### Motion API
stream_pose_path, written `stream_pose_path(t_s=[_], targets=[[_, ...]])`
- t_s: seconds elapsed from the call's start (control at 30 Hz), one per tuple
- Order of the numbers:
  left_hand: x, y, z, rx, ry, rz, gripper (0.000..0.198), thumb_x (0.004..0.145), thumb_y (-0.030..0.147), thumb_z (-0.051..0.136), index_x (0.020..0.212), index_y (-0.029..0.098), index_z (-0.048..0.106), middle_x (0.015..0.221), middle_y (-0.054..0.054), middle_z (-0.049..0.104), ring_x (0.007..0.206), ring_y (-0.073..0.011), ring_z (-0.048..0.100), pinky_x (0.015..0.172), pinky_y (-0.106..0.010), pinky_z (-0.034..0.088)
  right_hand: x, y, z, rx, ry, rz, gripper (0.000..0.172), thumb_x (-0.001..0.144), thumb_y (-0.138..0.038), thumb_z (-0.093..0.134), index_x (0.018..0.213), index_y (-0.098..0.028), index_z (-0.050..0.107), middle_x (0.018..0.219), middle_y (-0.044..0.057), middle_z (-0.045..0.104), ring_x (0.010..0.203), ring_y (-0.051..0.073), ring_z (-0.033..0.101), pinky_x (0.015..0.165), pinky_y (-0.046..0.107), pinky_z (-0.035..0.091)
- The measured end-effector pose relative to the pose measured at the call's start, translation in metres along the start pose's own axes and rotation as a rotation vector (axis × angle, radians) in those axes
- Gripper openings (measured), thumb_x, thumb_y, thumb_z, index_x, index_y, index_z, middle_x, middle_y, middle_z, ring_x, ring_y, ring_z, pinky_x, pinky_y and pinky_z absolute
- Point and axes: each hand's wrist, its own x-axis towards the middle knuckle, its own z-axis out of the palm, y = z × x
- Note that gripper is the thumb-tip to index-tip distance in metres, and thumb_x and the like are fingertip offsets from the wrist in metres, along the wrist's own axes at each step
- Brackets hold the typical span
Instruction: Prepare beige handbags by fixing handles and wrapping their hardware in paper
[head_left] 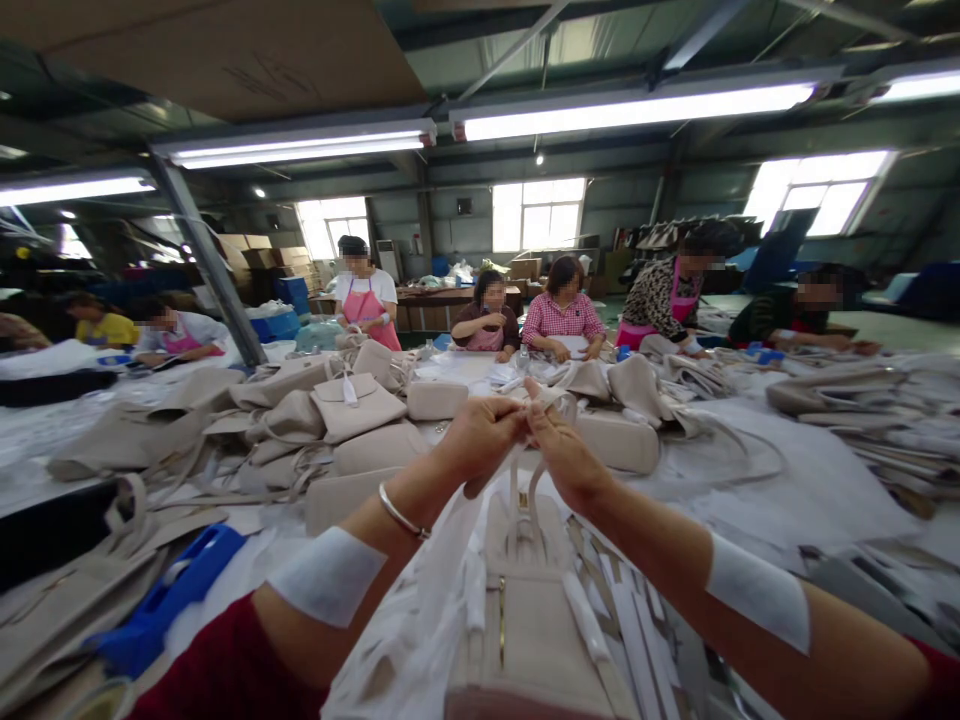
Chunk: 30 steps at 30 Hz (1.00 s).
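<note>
A beige handbag [525,620] stands right in front of me, its looped top handle [525,480] rising toward my hands. My left hand [480,435] and my right hand [559,450] meet above it, both with fingers pinched on the top of the handle and a pale wrapping at it. A silver bangle [401,512] sits on my left wrist. White paper strips [600,620] lie beside the bag on the right.
Several beige bags [352,405] are piled across the long table. A blue plastic tool [172,590] lies at the left. Several seated and standing people [562,320] work at the far side. White sheets [787,480] cover the right of the table.
</note>
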Motion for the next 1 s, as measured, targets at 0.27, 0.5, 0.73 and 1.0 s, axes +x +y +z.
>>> stream_pose_path(t_s=[0.27,0.5,0.73,1.0], targets=[[-0.082,-0.024,0.021,0.014,-0.032,-0.053,0.067,0.086,0.021,0.054,0.149,0.022,0.033,0.096,-0.004,0.071,0.076,-0.0160,0.063,0.073,-0.028,0.049,-0.044,0.030,0.007,0.595,-0.135,0.550,0.041,0.088,-0.058,0.051,0.086,-0.021,0.068,0.082,0.005,0.072,0.071,0.020,0.066,0.068,0.034,0.051],[-0.116,-0.055,0.036,-0.002,0.199,-0.298,0.035,0.088,0.032,0.057,0.118,0.014,0.061,0.070,-0.001,0.067,0.065,-0.0148,0.060,0.064,-0.025,0.046,-0.045,0.050,0.014,0.446,-0.070,0.418,0.021,0.076,-0.038,0.075,0.078,-0.017,0.071,0.083,0.005,0.073,0.074,0.017,0.065,0.070,0.029,0.053],[-0.109,-0.055,0.054,-0.007,0.378,-0.320,0.023,0.077,0.040,0.071,0.075,0.018,0.076,0.079,-0.004,0.066,0.078,-0.0154,0.059,0.071,-0.025,0.047,-0.061,0.064,0.030,0.316,0.180,0.273,0.034,0.078,-0.051,0.068,0.081,-0.017,0.069,0.076,0.005,0.070,0.070,0.019,0.064,0.069,0.033,0.051],[-0.089,-0.027,0.038,0.220,0.033,-0.240,0.024,0.079,0.029,0.061,0.066,0.015,0.076,0.061,-0.002,0.067,0.059,-0.0126,0.055,0.058,-0.024,0.038,-0.059,0.069,0.035,0.020,0.338,0.092,0.035,0.084,-0.050,0.061,0.069,-0.018,0.062,0.064,0.000,0.063,0.061,0.015,0.057,0.063,0.029,0.047]])
